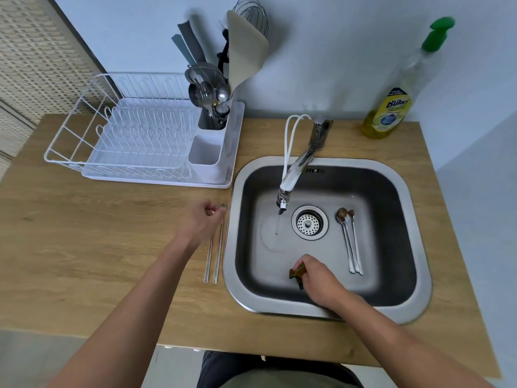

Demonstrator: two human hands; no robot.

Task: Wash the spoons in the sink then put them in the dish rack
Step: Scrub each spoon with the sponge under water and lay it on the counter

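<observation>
Inside sink (402,191), two spoons (349,242), right hand (319,278) fingers gripping sponge (297,273), left hand (202,222) fingers curled

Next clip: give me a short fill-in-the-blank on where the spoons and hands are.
1. The right hand holds a ____ inside the sink.
2. Two spoons lie in the sink, to the ____ of the drain.
3. The left hand is at the spoons on the counter, left of the ____.

Missing: sponge; right; sink
</observation>
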